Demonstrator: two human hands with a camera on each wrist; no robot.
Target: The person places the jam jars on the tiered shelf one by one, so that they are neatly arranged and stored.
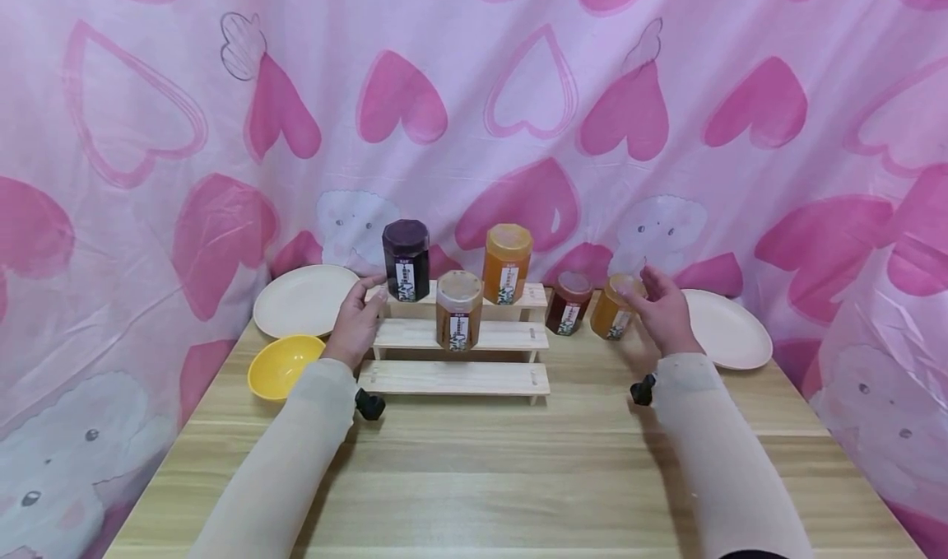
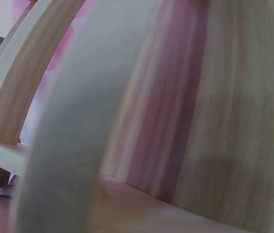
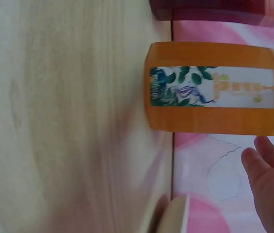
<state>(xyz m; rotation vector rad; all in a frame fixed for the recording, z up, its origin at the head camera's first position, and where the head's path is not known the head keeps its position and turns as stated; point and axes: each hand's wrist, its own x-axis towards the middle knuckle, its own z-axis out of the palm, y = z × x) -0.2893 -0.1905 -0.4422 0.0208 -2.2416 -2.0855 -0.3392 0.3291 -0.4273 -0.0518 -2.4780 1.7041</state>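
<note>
A three-step wooden rack stands mid-table. Its top step carries a dark purple jar and an orange jar; an amber jar sits on the middle step. My left hand is at the rack's left end, fingers straight, reaching beside the purple jar. The left wrist view shows only blurred rack wood close up. Right of the rack stand a dark red jar and a small orange jar. My right hand hovers just right of that orange jar, fingers relaxed and apart from it.
A cream plate and a yellow bowl lie left of the rack. Another cream plate lies behind my right hand. A pink heart-print cloth hangs round the table's back and sides. Bare wooden tabletop stretches toward me.
</note>
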